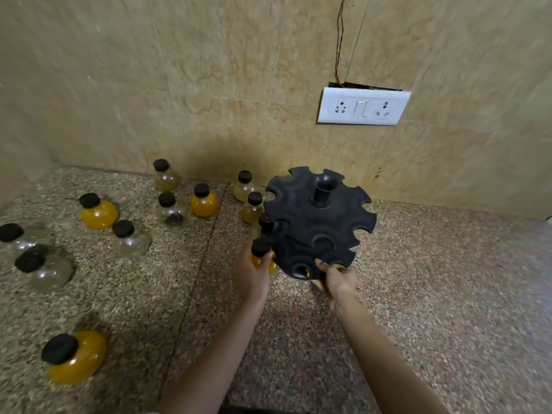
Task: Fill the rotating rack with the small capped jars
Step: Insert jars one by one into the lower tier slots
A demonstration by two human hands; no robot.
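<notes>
Two hands at the rack [319, 222] — left hand [252, 276] fingers [266, 258] curl round a yellow jar [260, 254], right hand [339, 280] fingers pinch the lower rim.

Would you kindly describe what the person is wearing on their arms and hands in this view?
Nothing visible is worn. The left hand and right hand are ungloved, and both forearms are uncovered to the frame's bottom edge, so no sleeves show. No watch, bracelet or ring appears, though the picture is slightly soft.
</notes>
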